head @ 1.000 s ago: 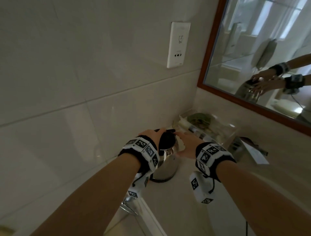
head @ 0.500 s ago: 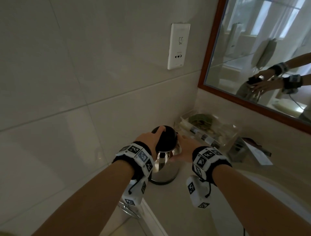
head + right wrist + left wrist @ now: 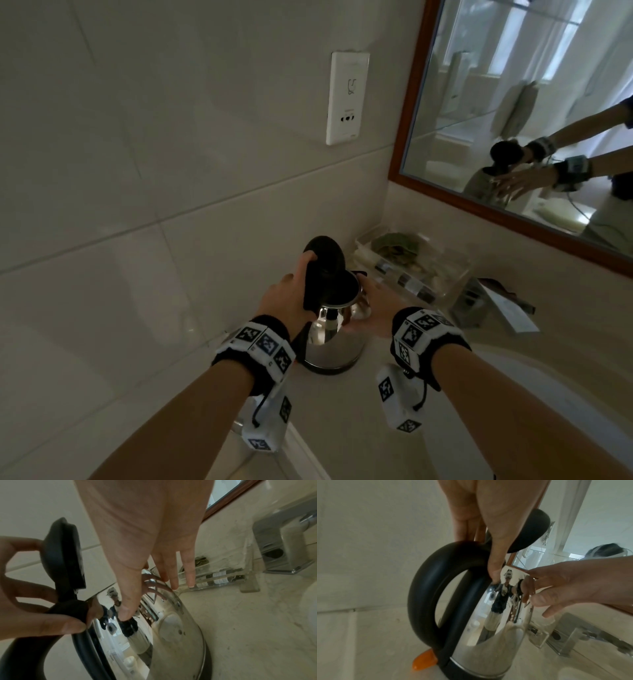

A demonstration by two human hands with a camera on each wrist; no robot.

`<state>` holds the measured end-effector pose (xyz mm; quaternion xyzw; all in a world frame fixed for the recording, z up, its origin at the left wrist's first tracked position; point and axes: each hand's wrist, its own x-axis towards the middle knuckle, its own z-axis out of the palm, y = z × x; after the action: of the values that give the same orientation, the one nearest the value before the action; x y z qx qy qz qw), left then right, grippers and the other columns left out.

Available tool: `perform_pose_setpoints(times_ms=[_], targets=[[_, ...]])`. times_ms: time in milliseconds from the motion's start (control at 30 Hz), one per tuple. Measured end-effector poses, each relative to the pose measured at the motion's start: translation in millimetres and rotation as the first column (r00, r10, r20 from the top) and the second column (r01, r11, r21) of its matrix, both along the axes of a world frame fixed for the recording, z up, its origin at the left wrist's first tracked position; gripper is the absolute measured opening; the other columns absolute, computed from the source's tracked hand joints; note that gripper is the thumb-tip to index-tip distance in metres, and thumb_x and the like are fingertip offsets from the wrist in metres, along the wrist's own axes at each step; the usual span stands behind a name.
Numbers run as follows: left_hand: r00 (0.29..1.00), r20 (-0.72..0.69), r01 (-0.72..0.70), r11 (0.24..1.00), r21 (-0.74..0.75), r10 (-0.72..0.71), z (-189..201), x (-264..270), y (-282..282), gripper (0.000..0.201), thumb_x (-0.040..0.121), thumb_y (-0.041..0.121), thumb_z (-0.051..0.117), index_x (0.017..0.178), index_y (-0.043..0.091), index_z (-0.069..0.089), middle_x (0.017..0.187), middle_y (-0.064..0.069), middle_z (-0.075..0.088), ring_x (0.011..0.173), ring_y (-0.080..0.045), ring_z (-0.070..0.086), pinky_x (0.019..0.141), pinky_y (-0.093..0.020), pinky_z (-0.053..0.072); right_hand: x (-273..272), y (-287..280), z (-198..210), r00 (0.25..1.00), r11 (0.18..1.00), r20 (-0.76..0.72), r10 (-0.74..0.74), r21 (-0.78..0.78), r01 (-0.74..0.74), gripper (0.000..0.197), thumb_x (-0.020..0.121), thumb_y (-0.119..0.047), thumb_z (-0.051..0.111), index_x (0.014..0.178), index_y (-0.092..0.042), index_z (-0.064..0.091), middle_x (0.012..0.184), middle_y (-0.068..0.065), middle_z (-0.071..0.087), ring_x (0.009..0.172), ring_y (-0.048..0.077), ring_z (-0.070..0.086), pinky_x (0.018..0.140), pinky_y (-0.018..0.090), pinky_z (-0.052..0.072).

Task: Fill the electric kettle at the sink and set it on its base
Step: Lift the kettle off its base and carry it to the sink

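The kettle (image 3: 331, 337) stands on the tabletop (image 3: 346, 428) in the corner, at about 12 o'clock from the wrists, close to the tiled wall (image 3: 144, 192). Its black lid (image 3: 324, 253) now stands raised nearly upright; half a second ago it was only partly lifted, and a second ago it lay almost shut. The left hand (image 3: 286, 294) is at the top of the handle (image 3: 426, 597), fingers (image 3: 494, 563) curled round it, with a fingertip behind the lid's upper edge. The right hand (image 3: 375, 308) rests against the kettle's steel side at 3 o'clock, its fingers (image 3: 173, 574) straight and spread, gripping nothing. An orange switch (image 3: 424, 662) sticks out at the handle's foot. A clear tray (image 3: 421, 270) of small items sits at 2 o'clock from the kettle, a chrome tap (image 3: 281, 547) beyond it. A socket (image 3: 347, 97) hangs on the wall at 12 o'clock, and the mirror (image 3: 534, 102) at 2 o'clock reflects both hands.
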<state>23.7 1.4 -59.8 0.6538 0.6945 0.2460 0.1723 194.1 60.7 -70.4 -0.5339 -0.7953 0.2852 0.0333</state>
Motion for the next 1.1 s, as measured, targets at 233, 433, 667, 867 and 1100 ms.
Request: perform_pose_setpoints(times_ms=[233, 433, 667, 867, 1100], targets=[[0.998, 0.063, 0.014, 1.000, -0.005, -0.013, -5, -11, -8, 0.081, 0.074, 0.019, 0.066, 0.130, 0.041, 0.010, 0.092, -0.008, 0.062, 0.078, -0.028, 0.064, 0.074, -0.040, 0.054, 0, -1, -8, 1.000, 1.000, -0.018, -0.018, -0.004, 0.018, 0.107, 0.072, -0.032, 0.079, 0.150, -0.024, 0.007, 0.143, 0.009, 0.043, 0.132, 0.025, 0.042, 0.108, 0.038, 0.040], [0.998, 0.028, 0.065, 0.998, -0.015, -0.064, -9, -16, -11, 0.091, 0.075, 0.015, 0.065, 0.134, 0.042, 0.001, 0.097, -0.006, 0.060, 0.076, -0.027, 0.063, 0.072, -0.038, 0.054, 1, 1, -12, 0.999, 0.999, -0.019, -0.032, -0.029, 0.032, 0.109, 0.071, -0.034, 0.079, 0.150, -0.025, 0.005, 0.144, 0.007, 0.042, 0.133, 0.024, 0.042, 0.109, 0.038, 0.039], [0.996, 0.060, 0.064, 0.998, 0.017, -0.065, -7, -15, -9, 0.081, 0.076, 0.021, 0.066, 0.134, 0.036, 0.012, 0.101, -0.004, 0.056, 0.073, -0.024, 0.060, 0.071, -0.036, 0.052, 5, 5, -18, 0.999, 0.997, 0.004, -0.050, -0.063, 0.051, 0.115, 0.070, -0.041, 0.078, 0.151, -0.025, -0.002, 0.148, 0.007, 0.036, 0.134, 0.026, 0.041, 0.111, 0.040, 0.036], [0.993, 0.102, 0.049, 0.998, 0.028, -0.051, -7, -14, -7, 0.080, 0.075, 0.017, 0.067, 0.132, 0.036, 0.014, 0.094, 0.000, 0.053, 0.077, -0.024, 0.060, 0.074, -0.036, 0.052, 3, 8, -15, 1.000, 0.998, 0.019, -0.023, -0.056, 0.024, 0.108, 0.069, -0.037, 0.080, 0.149, -0.025, 0.008, 0.145, 0.007, 0.040, 0.133, 0.025, 0.041, 0.110, 0.043, 0.038], [0.983, 0.157, 0.082, 0.994, 0.072, -0.092, -5, -5, -5, 0.077, 0.072, 0.016, 0.069, 0.126, 0.042, 0.021, 0.089, -0.003, 0.059, 0.076, -0.019, 0.061, 0.066, -0.023, 0.047, 21, 4, -6, 0.997, 0.997, 0.007, -0.072, -0.040, 0.072, 0.130, 0.066, -0.033, 0.083, 0.150, -0.024, -0.016, 0.157, 0.005, 0.026, 0.139, 0.025, 0.037, 0.111, 0.038, 0.037]])
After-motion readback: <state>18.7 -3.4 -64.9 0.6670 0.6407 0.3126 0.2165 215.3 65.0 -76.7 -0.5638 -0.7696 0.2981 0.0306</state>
